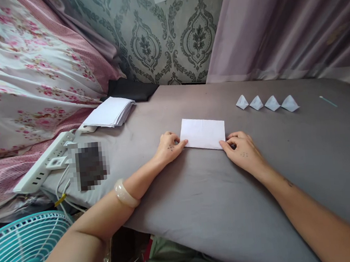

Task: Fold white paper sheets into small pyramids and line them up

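A white sheet of paper (203, 133), folded into a rectangle, lies on the grey cloth-covered surface (198, 193) in front of me. My left hand (170, 146) pinches its lower left corner, thumb on top and fingers curled beneath or beside the edge. At the lower right corner, my right hand (241, 148) grips the paper the same way with its thumb on top. A faint short crease shows near the middle of the paper's upper edge. The undersides of both corners are hidden.
Several small folded paper shapes (272, 103) stand in a row at the back right, with a cotton swab (328, 101) beyond them. A stack of white paper (110, 112) lies back left. Nearer are a white power strip (46, 163) with cables and a teal fan (29, 249).
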Motion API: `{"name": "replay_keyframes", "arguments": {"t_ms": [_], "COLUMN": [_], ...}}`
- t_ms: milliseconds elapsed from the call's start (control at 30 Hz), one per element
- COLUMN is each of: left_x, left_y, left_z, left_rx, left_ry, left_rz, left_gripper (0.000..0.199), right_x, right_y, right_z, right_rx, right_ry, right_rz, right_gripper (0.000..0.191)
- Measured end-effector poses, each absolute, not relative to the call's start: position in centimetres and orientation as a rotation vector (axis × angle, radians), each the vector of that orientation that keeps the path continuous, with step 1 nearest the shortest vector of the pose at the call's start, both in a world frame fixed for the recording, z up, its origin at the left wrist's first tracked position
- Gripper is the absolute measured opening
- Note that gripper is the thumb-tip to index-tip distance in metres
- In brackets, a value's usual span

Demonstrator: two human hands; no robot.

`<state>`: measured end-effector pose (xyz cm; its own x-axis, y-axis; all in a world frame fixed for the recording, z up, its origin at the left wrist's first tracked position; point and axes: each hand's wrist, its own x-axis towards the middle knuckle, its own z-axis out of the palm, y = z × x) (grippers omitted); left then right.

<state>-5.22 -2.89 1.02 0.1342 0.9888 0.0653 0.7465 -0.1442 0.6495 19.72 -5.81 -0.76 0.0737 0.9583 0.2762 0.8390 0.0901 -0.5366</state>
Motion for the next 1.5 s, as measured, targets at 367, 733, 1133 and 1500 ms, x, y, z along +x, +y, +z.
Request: {"name": "replay_keyframes", "arguments": {"t_ms": [367,733,1133,1500], "left_x": [-5.0,-3.5,-2.1,-1.6], "left_y": [-3.3,-3.0,-3.2,-3.5], "left_z": [0.7,2.9,3.1,1.9], "left_rx": [2.026,2.747,2.714,0.952], "left_ry": [1.724,0.980,1.047,1.110], "left_rz": [0.687,0.168,0.564,1.203], "left_gripper": [0.020,0.033,0.031,0.037], "right_x": [19.6,19.7,19.9,18.2], "right_y": [-5.8,-6.4,-6.7,-7.3], "right_z": [-0.8,-0.3,0.9,2.6], "right_rx": [-1.793,-1.469,-1.341,-1.242], "right_ry": [-1.812,-2.083,-1.904,-1.088], "right_rz": [0.231,0.165,0.131,1.348], "right_gripper": [0.030,0.026,0.028,0.055]}}
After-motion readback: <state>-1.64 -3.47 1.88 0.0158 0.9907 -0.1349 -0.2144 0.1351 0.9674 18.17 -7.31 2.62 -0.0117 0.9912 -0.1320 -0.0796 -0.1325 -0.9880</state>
